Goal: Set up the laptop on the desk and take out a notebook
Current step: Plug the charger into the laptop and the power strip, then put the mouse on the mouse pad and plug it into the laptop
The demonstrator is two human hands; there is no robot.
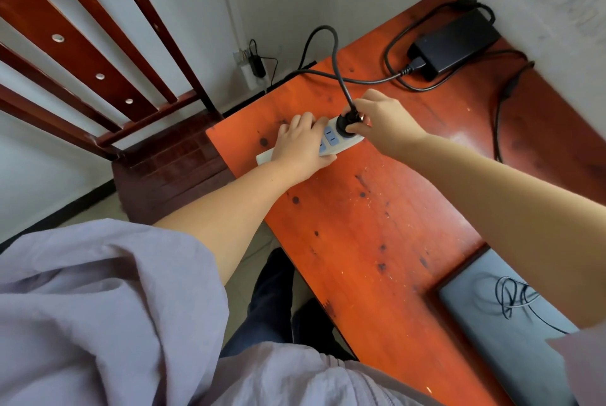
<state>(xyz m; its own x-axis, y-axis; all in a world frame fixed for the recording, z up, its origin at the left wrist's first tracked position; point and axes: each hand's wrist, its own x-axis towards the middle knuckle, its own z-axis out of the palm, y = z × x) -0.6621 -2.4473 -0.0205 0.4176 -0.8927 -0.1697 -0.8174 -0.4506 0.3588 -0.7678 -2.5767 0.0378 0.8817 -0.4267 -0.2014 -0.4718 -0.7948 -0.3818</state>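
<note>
A white power strip [331, 140] with blue sockets lies near the left edge of the orange-red wooden desk [377, 225]. My left hand [300, 143] presses down on its near part. My right hand [382, 122] grips a black plug [348, 122] seated at the strip's far end. The plug's black cable [334, 55] loops back to a black power adapter [455, 41] at the desk's far corner. A grey closed laptop [511, 340] lies at the lower right with a thin coiled cable [515, 297] on its lid. No notebook is in view.
A dark red wooden bed frame [108, 55] stands to the left of the desk. White walls close the far side, with a wall outlet and small charger [255, 64] low behind the desk. A second adapter cable [501, 104] runs along the right.
</note>
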